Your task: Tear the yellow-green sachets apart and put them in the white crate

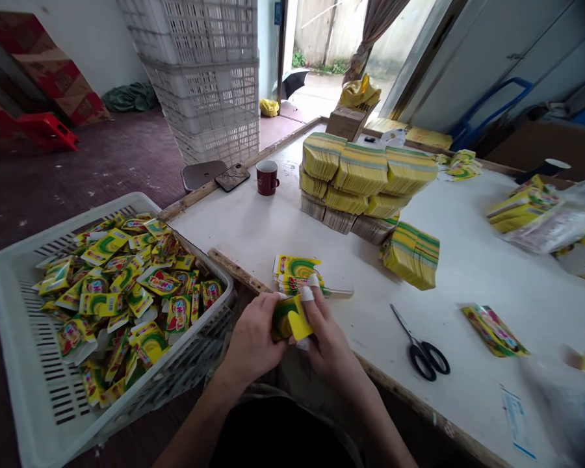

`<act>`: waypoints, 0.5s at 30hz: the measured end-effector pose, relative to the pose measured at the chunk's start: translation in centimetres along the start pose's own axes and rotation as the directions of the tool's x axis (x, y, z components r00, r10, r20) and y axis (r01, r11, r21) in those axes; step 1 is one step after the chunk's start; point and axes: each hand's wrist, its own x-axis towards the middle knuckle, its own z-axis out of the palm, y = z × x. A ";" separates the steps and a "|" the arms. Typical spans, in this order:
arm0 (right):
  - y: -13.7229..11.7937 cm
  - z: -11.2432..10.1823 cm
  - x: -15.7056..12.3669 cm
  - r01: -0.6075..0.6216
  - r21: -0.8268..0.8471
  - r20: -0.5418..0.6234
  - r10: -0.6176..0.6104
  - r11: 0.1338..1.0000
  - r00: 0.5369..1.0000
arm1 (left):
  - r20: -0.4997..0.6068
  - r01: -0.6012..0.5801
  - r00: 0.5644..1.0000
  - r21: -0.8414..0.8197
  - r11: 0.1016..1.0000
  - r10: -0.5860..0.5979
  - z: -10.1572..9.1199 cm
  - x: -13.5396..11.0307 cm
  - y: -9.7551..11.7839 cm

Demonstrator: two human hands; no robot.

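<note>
- 2 bare hands meet over 1 small carton [281, 320], right of the crate [26, 338], at the table [365, 312] edge.
- The left hand [254, 338] is closed on the carton's near-crate side; the right hand [332, 335] grips the side away from the crate, 2 of its fingertips [307, 294] capped in white.
- The step in hand appears to be folding or closing the carton, its flap [299, 323] standing out.
- Tucking that flap would call for a steady left hold and a light press from the right fingers.
- The carton shows yellow and green, apparently thin card, its print partly covered; whether it is filled cannot be told.
- Right of the crate, too, lies a pile [295, 268] in matching colors; farther right, scissors [423, 359].
</note>
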 end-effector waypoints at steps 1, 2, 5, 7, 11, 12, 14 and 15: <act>0.0 -0.1 0.0 0.006 -0.011 0.062 -0.006 1.000 0.998 | 0.000 0.000 1.000 0.007 1.000 0.000 -0.4 0.0 -0.1; -0.1 -0.4 0.1 0.001 -0.017 0.105 0.001 1.000 0.994 | 0.005 0.000 1.000 0.016 1.000 0.000 -0.8 0.1 -0.1; -0.4 -1.8 0.4 -0.029 -0.008 0.174 0.030 1.000 0.984 | 0.061 0.009 0.998 -0.003 1.000 -0.009 -1.6 0.0 -0.2; -0.5 -3.2 0.8 -0.030 0.029 0.238 0.022 0.999 0.971 | 0.117 0.016 0.993 -0.035 0.999 -0.012 -2.0 0.0 -0.1; -0.9 -4.7 1.3 -0.023 0.123 0.308 -0.016 0.992 0.951 | 0.153 0.018 0.988 -0.086 0.996 -0.005 -2.4 0.1 0.3; -1.0 -4.4 1.3 -0.031 0.134 0.269 -0.006 0.990 0.963 | 0.143 0.022 0.990 -0.093 0.995 -0.008 -2.4 0.1 0.5; -1.2 -3.1 1.0 -0.055 0.142 0.153 0.033 0.988 0.988 | 0.107 0.039 0.994 -0.104 0.994 -0.028 -2.2 0.0 0.7; -1.3 -2.3 0.8 -0.066 0.149 0.109 0.050 0.987 0.993 | 0.086 0.051 0.995 -0.115 0.992 -0.042 -2.1 -0.1 0.7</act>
